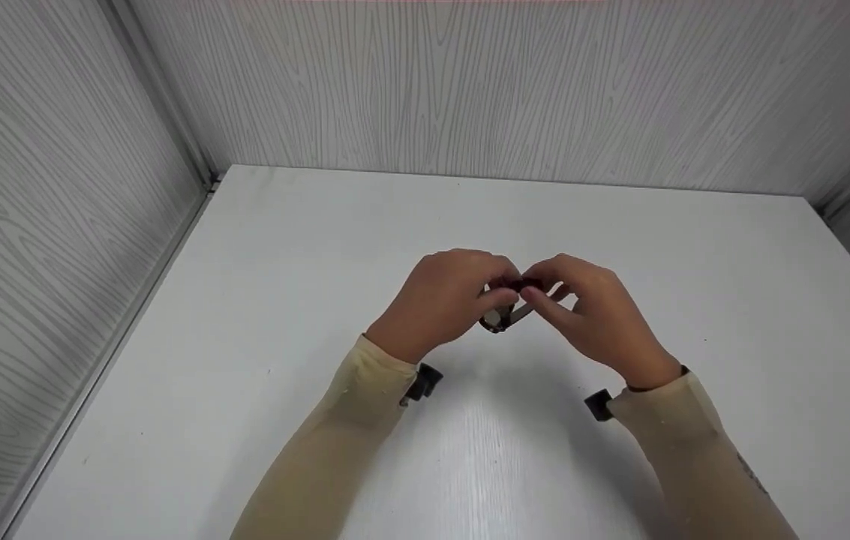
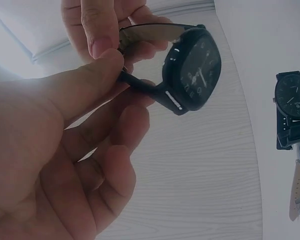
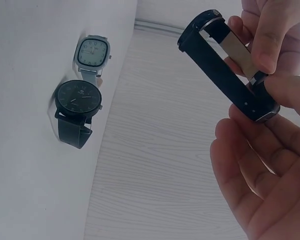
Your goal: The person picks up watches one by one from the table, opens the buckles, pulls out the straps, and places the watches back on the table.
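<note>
A black wristwatch (image 2: pixel 197 70) with a rounded dark face is held in the air between both hands, its strap looped round. The left hand (image 1: pixel 447 300) pinches one strap part between thumb and forefinger, the other fingers loosely bent. From the other side, the right hand (image 1: pixel 593 311) pinches the strap near its end, thumb on top. The fingertips of both hands meet at the strap's joining end, where fingers hide most of the buckle. In the right wrist view the black strap (image 3: pixel 220 70) shows its outer side and a paler inner side.
Two more watches lie on the white table (image 1: pixel 304 247): a round black one (image 3: pixel 79 97) and a squarish pale one (image 3: pixel 92 52) beside it. Wood-grain panels (image 1: pixel 432 90) stand behind the table and at its sides. A small dark device (image 1: pixel 425 381) sits at the left wrist.
</note>
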Demonstrator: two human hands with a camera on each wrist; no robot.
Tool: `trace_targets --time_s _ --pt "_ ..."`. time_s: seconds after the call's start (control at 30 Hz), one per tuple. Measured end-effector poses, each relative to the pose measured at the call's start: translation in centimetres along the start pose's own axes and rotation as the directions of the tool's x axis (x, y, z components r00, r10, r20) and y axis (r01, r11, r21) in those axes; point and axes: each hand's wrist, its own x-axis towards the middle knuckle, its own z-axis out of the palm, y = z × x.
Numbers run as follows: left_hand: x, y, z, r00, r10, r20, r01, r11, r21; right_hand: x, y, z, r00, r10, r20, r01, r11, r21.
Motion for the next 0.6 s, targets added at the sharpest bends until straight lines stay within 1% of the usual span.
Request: trace_targets --time_s 0.37,0.6 --pt "-0.02 0.13 0.03 1.0 -0.012 0.003 0.012 1.0 0.012 -0.04 -0.16 0.2 1.0 -0.006 -0.019 0.007 1.0 0.026" --pt "0.03 0.23 0.07 1.0 -0.013 -0.006 0.013 1.0 -0.017 -0.06 -0.03 0.42 0.999 -0.024 -0.044 0.027 0.998 0.065"
